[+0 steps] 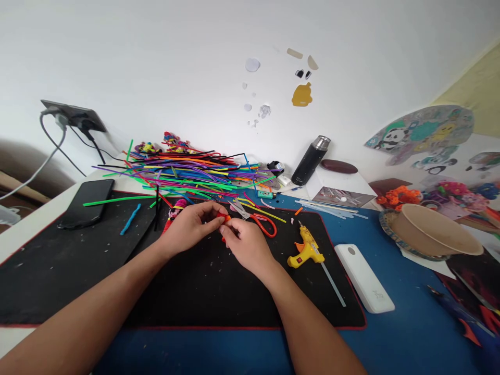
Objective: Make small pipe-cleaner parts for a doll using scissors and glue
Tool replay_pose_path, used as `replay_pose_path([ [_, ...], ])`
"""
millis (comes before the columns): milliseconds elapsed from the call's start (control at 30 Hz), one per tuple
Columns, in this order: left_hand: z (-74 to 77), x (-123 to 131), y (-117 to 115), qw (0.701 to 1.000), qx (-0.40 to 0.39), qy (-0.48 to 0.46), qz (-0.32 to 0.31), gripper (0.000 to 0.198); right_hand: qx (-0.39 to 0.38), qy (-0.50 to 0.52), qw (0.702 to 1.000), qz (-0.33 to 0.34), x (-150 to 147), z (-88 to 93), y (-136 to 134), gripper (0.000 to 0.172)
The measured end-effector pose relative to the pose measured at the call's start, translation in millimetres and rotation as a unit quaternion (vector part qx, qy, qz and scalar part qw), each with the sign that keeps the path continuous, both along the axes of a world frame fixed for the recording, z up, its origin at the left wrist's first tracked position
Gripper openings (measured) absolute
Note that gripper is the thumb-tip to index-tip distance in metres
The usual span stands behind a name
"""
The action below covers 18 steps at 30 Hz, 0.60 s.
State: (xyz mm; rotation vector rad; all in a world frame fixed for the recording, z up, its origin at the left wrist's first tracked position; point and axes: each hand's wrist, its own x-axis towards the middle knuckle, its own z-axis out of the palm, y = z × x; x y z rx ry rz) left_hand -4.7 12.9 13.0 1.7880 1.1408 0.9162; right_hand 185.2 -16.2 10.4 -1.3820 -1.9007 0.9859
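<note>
My left hand and my right hand meet over the black mat, fingers pinched together on a small red and orange pipe cleaner piece. Both hands are closed on it. Red-handled scissors lie just behind my right hand. A pink and red pipe cleaner figure lies beside my left hand. A big heap of coloured pipe cleaners is spread behind the hands.
A yellow glue gun and a white power bank lie to the right. A black phone rests on the left. A black flask, a brown bowl and clear glue sticks stand further back.
</note>
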Motion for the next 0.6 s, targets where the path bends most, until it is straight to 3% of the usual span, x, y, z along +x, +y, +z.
replay_pose_path([
  [133, -1.7, -0.5, 1.6, 0.999, -0.027, -0.022, 0.003, 0.027, -0.008, 0.016, 1.000, 0.006, 0.0, 1.6, -0.3, 0.014],
  [600, -0.1, -1.2, 1.3, 0.998, -0.044, -0.011, -0.032, 0.027, 0.119, -0.087, 0.989, -0.033, 8.0, 5.2, 2.5, 0.021],
])
